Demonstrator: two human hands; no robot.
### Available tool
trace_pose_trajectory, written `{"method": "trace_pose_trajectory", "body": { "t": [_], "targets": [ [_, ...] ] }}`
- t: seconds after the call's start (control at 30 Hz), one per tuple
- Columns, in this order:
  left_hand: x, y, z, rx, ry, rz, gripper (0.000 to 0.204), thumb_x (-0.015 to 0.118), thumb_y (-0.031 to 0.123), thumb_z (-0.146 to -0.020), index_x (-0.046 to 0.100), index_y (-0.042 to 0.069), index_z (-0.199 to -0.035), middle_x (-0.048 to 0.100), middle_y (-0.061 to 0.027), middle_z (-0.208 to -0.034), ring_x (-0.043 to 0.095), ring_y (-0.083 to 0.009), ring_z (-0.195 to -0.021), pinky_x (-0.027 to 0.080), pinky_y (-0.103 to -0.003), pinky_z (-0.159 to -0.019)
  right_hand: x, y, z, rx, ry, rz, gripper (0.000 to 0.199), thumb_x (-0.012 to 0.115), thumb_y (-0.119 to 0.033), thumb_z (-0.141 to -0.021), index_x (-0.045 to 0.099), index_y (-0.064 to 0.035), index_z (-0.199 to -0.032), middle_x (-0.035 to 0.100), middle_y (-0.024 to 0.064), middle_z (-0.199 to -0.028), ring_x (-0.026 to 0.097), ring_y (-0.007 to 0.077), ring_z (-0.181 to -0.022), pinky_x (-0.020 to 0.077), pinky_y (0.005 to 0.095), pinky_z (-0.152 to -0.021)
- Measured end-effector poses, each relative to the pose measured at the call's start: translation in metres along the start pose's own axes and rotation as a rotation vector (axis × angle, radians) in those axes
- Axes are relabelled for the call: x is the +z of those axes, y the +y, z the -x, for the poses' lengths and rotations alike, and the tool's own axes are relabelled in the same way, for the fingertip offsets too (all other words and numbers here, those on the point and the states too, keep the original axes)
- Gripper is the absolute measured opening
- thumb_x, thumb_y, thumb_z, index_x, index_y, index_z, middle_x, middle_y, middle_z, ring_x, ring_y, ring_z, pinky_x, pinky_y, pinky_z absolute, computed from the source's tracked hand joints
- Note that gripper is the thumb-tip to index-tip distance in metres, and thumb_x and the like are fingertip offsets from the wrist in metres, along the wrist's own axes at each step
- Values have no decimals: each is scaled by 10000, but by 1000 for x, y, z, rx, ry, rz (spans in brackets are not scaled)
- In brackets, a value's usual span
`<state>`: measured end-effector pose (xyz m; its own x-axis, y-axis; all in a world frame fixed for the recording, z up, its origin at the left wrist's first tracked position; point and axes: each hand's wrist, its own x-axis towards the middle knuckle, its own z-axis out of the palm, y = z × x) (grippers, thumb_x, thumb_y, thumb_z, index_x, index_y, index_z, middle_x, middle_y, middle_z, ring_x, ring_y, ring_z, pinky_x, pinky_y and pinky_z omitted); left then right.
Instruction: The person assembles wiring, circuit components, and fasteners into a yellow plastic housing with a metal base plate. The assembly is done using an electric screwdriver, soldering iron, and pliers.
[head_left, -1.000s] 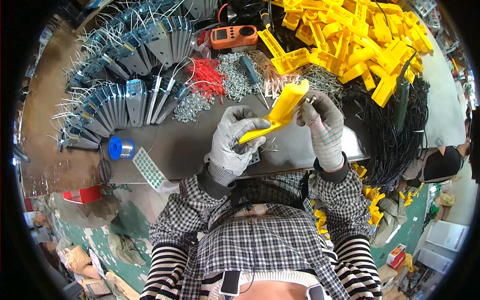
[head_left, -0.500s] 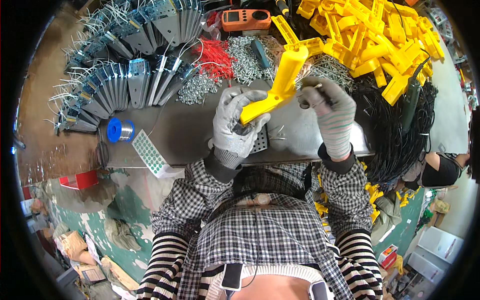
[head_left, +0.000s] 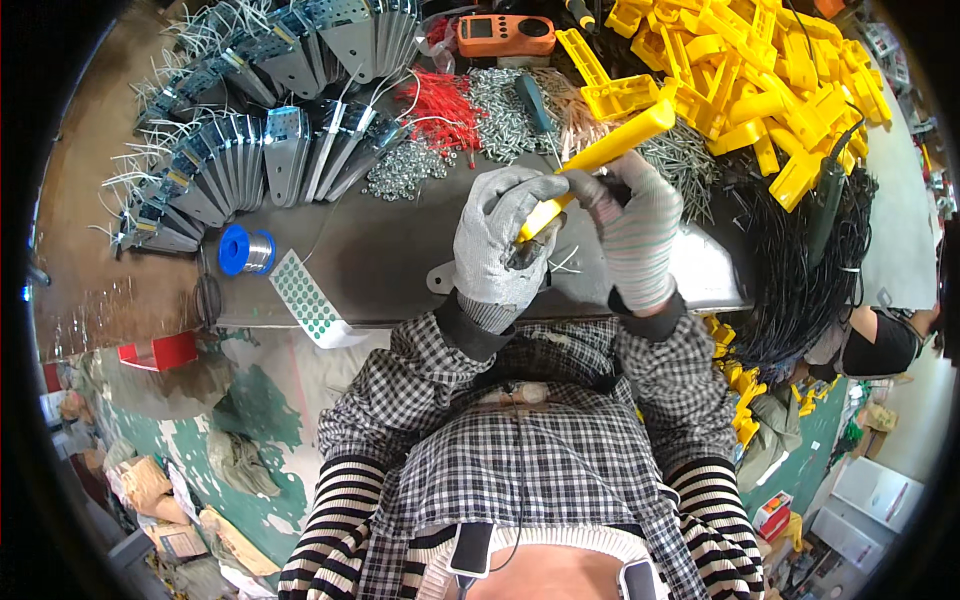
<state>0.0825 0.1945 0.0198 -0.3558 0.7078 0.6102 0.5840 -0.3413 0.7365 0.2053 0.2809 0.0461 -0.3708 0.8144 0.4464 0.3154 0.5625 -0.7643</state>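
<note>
A yellow plastic handle (head_left: pixel 630 138) is tilted up to the right over the bench. My left hand (head_left: pixel 500 245), in a grey-white glove, is closed around its lower end. My right hand (head_left: pixel 640 228), in a striped glove, has thumb and fingers pinched together against the handle's near side. Whatever sits between those fingertips is hidden. Below my left hand lies a metal plate (head_left: pixel 440 278) with a hole, mostly covered by the glove. Thin white wires (head_left: pixel 566 262) poke out between my hands.
Beyond my hands lie nuts (head_left: pixel 405 172), red sleeved parts (head_left: pixel 440 110), screws (head_left: pixel 503 120), a screwdriver (head_left: pixel 534 103) and an orange meter (head_left: pixel 505 36). Metal brackets (head_left: pixel 285 155) fill the left, with a solder spool (head_left: pixel 246 250) nearer. Yellow handles (head_left: pixel 750 90) and black cables (head_left: pixel 790 270) crowd the right.
The yellow handle has tipped over to the right and lower. My right hand has moved left from beside the handle and now meets it; the small metal piece in its fingers no longer shows.
</note>
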Motion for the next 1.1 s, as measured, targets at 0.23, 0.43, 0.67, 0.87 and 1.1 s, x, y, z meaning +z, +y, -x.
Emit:
{"method": "trace_pose_trajectory", "body": {
  "t": [0.23,0.43,0.67,0.87,1.1],
  "targets": [
    [-39,-21,-36,-514,-491,679,556,736,86,-801,506,7,-1302,568,-34,-1090,563,-148,-1039,445,-295,-965,-50,-19,-40,-838,-205,775,244,679,-159,-705,647,-130,-945,626,18,-1044,594,176,-1027,451,422,-950],
    [-32,-47,-36,-678,-548,894,507,700,86,-825,511,24,-1291,570,-18,-1071,545,-113,-1035,440,-257,-946,-48,-1,-21,-952,-567,753,267,592,-165,-753,613,-129,-1017,591,9,-1026,574,190,-1063,417,425,-1044],
    [-26,-65,2,-87,-593,39,904,723,473,-767,300,93,-1470,411,-141,-1391,467,-262,-1233,484,-421,-940,-79,26,5,-616,-515,784,389,669,-124,-682,573,-100,-1058,572,53,-1011,569,244,-963,442,404,-933],
    [-3,-41,48,13,-546,-402,850,742,575,-683,487,67,-1314,507,-126,-1298,514,-326,-1161,391,-461,-983,-61,46,36,-423,-572,723,483,711,-111,-635,572,-96,-1097,571,58,-1034,557,268,-981,433,421,-925],
    [-18,-46,52,-10,-556,-403,662,779,455,-687,579,70,-1186,581,-80,-1192,555,-285,-1083,412,-441,-940,-40,59,53,-336,-659,600,549,725,-149,-705,544,-52,-1214,560,109,-1091,539,305,-1016,412,451,-949]
  ]
}}
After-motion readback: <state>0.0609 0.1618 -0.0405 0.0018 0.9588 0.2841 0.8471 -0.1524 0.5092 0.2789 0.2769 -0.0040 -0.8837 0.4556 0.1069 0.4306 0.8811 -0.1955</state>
